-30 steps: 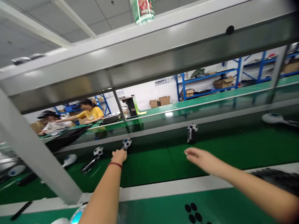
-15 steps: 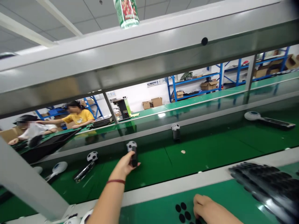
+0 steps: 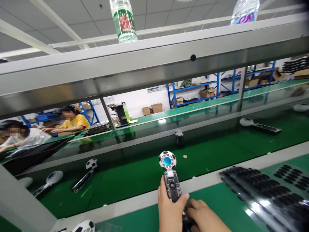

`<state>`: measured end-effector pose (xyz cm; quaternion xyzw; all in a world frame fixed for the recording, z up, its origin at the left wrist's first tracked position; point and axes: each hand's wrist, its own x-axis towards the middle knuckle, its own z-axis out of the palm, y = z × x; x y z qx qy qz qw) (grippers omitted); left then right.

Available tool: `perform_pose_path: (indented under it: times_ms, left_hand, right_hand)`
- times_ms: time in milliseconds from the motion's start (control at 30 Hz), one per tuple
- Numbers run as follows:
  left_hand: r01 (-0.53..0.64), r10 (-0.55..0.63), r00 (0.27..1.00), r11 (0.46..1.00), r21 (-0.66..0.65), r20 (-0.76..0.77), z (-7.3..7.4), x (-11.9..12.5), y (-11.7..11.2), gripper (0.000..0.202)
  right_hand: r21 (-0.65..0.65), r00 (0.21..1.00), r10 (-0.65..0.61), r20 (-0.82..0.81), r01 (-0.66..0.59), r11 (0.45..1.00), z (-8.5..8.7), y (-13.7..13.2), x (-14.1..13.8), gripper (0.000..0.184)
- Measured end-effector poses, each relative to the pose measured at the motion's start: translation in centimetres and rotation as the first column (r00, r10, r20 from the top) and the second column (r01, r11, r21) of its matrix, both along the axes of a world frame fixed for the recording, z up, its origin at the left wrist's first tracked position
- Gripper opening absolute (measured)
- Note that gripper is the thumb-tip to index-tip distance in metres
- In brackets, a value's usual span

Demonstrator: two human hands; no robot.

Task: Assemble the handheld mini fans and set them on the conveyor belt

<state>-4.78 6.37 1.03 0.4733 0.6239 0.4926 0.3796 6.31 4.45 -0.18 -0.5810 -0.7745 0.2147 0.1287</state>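
A handheld fan [image 3: 170, 175] stands nearly upright in my left hand [image 3: 170, 209]. It has a black-and-white football-patterned head with a blue centre, and a clear-and-black handle. My left fingers wrap round the handle, thumb on its right side. Beside the handle's lower end is my right hand [image 3: 205, 214], its fingers curled together. Whatever those fingers hold is hidden. To the right lie overlapping clear sheets of round black pads [image 3: 263, 193] on the green near ledge.
On the green conveyor belt [image 3: 135, 174] lie another football fan [image 3: 85, 175], a white-headed one [image 3: 260, 125] and a small upright one [image 3: 179, 138]. A metal beam [image 3: 149, 61] carrying bottles crosses above. A slanted post [image 3: 24, 196] stands left. Two people work across the line.
My left hand has brought the fan from the belt toward me and to the right, its blue centre now showing. My right hand has closed in beside the handle. My view has tilted upward.
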Motion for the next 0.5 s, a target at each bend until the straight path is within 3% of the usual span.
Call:
perform_pose_path:
  times_ms: [133, 300, 400, 500]
  left_hand:
    - [0.067, -0.064, 0.997, 0.995, -0.072, 0.046, -0.2, 0.1, 0.2, 0.072]
    - [0.072, -0.066, 0.993, 0.996, -0.052, 0.098, -1.2, 0.0, 0.6, 0.068]
    - [-0.003, 0.006, 0.997, 0.999, -0.041, 0.074, -0.7, -0.3, 0.4, 0.067]
    - [-0.061, 0.060, 0.996, 0.998, -0.022, -0.062, 0.6, -2.1, -1.1, 0.060]
  right_hand:
    - [-0.025, 0.998, -0.033, -0.057, 0.032, 0.999, 0.4, 0.1, 0.1, 0.040]
    - [-0.061, 0.990, -0.075, -0.117, 0.068, 0.996, 0.4, 0.3, 0.1, 0.029]
    - [-0.073, 0.988, -0.067, -0.138, 0.057, 0.996, 0.0, 0.2, 0.1, 0.027]
    - [-0.064, 0.983, -0.025, -0.179, 0.014, 0.998, -0.6, 0.2, 0.3, 0.022]
